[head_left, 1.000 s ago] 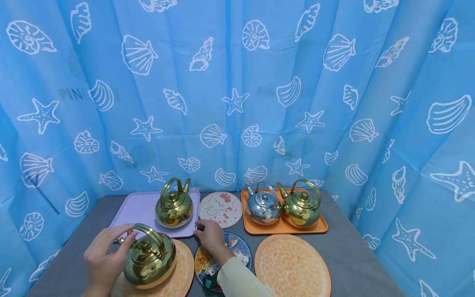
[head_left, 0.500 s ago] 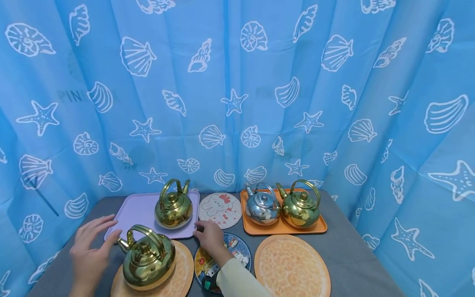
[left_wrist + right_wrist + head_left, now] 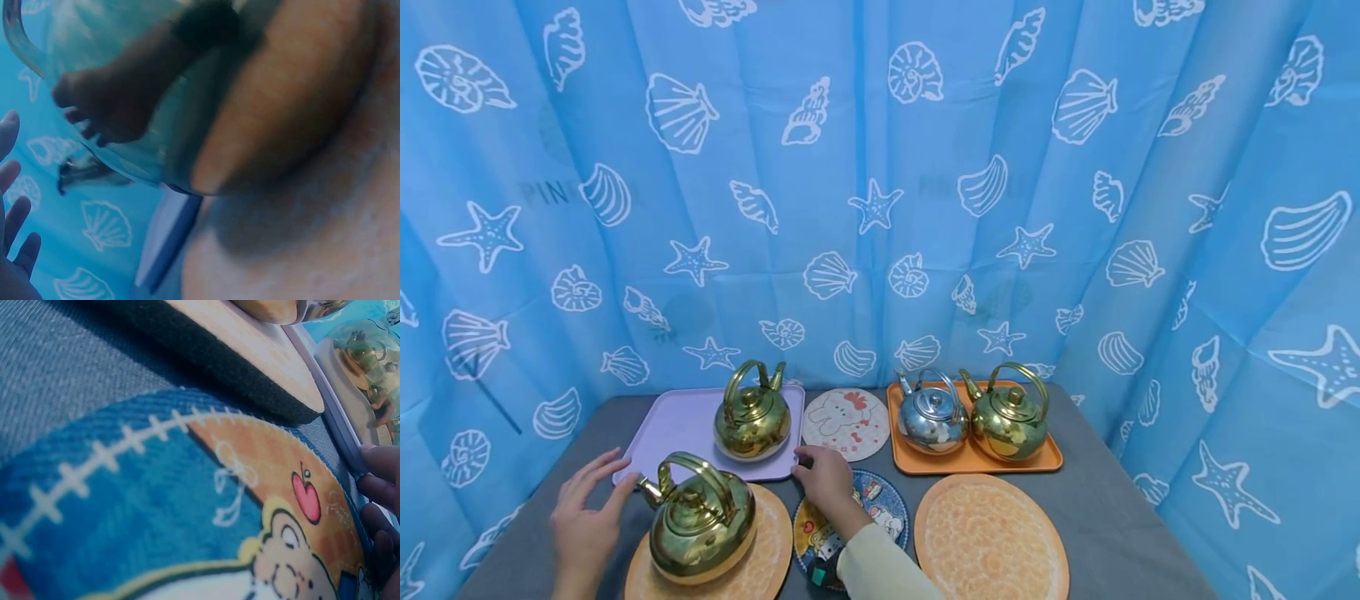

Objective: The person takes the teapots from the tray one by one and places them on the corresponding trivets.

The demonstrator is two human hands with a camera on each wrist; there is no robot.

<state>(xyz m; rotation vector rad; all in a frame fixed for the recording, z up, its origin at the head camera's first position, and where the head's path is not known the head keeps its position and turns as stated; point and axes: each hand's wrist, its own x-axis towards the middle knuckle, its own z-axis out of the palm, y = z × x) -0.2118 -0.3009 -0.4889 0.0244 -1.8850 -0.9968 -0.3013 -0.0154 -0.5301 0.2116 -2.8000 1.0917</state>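
Observation:
A lilac tray (image 3: 670, 421) lies at the back left, with a gold teapot (image 3: 751, 425) on its right half. My right hand (image 3: 829, 483) pinches the tray's front right corner; the right wrist view has the fingertips (image 3: 375, 459) at its rim. At the front left corner is my left hand (image 3: 583, 521), its fingers spread and fingertips right at the tray's edge. Beside that hand, a second gold teapot (image 3: 700, 533) stands on a round tan mat (image 3: 771, 533), its spout pointing toward the thumb. This teapot and the mat fill much of the left wrist view.
An orange tray (image 3: 925, 465) at the back right bears a silver teapot (image 3: 932, 421) and another gold teapot (image 3: 1009, 425). Between the trays lies a bunny-print round mat (image 3: 846, 425). A blue cartoon mat (image 3: 883, 504) is under my right forearm; another tan mat (image 3: 992, 537) lies right of it.
My left hand has moved left, away from the front teapot's spout, to the lilac tray's front left corner. My right hand and the teapots stay in place.

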